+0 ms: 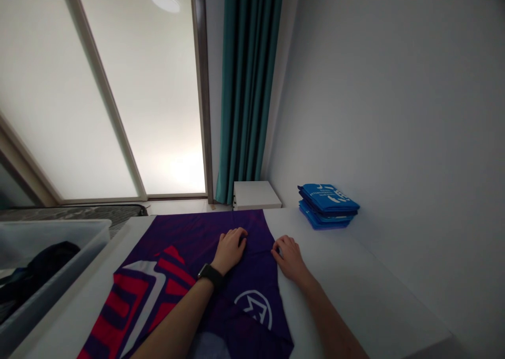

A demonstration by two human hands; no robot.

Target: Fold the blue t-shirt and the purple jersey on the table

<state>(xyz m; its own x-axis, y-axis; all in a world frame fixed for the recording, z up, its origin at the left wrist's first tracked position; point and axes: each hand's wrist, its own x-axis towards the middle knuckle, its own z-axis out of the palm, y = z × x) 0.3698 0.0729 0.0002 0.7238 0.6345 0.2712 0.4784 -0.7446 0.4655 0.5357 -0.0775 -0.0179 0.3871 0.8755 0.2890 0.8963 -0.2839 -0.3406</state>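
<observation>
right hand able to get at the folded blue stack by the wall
Probably yes: the right hand lies at the edge of the purple cloth, and only white tabletop runs between it and the folded blue stack, though reaching it would likely take a forward stretch.

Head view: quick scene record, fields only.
left hand: on purple printed fabric, curled
left wrist: black watch
right hand: at the fabric's right edge
fabric print: red and white shapes, white circular logo
surface: white tabletop
right of fabric: stack of folded blue items
left of fabric: grey plastic bin holding dark cloth
background: teal curtain
</observation>
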